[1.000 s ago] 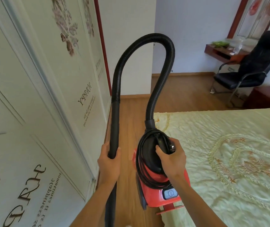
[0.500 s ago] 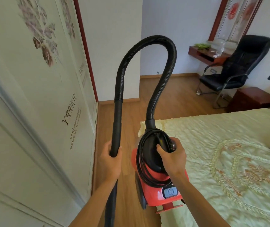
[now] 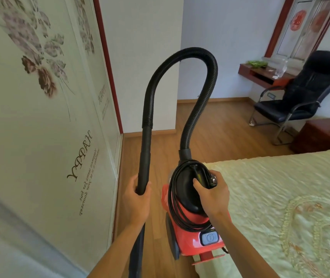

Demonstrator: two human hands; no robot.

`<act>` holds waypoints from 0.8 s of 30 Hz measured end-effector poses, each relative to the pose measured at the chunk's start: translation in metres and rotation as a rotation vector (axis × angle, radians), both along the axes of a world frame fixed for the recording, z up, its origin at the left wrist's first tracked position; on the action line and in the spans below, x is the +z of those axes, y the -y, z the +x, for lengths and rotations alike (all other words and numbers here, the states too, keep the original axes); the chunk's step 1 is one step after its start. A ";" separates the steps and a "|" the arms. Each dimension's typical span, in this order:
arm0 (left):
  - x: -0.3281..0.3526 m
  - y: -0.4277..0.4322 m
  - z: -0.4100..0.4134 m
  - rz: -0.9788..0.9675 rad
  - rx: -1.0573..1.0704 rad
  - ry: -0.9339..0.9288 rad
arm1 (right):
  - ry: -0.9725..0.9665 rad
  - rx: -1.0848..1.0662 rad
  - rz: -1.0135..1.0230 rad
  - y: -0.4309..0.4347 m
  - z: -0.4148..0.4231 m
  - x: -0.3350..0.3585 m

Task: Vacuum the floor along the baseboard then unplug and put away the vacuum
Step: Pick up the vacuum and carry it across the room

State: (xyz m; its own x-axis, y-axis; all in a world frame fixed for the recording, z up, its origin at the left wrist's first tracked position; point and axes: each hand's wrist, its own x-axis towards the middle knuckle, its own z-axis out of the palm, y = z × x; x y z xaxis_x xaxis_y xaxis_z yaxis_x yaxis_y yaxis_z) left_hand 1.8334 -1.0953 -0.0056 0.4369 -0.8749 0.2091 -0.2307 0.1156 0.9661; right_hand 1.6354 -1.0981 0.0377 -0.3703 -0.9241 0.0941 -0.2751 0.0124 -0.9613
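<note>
While left hand (image 3: 138,199) grips the wand (image 3: 145,157), right hand (image 3: 215,195) — just beside — holds the vacuum (image 3: 189,235).

Only the arms of the person are being shown, rising from the lower edge of the view. The left grip (image 3: 138,199) and the right grip (image 3: 214,195) are being seen bare. The left forearm (image 3: 120,243) and the right forearm (image 3: 240,243) are being shown uncovered along their whole visible length, slim and smooth. Knuckles and faint tendon lines are being picked out on the back of the right grip. Any clothing being worn higher up is being cut off by the frame and cannot be told.
</note>
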 end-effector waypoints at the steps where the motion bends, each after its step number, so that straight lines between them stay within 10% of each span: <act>1: 0.000 0.015 0.000 0.001 -0.001 0.000 | 0.006 0.001 0.002 0.014 0.001 -0.003; 24: -0.010 0.338 0.009 0.036 -0.033 0.019 | 0.017 -0.107 0.034 0.322 0.000 -0.010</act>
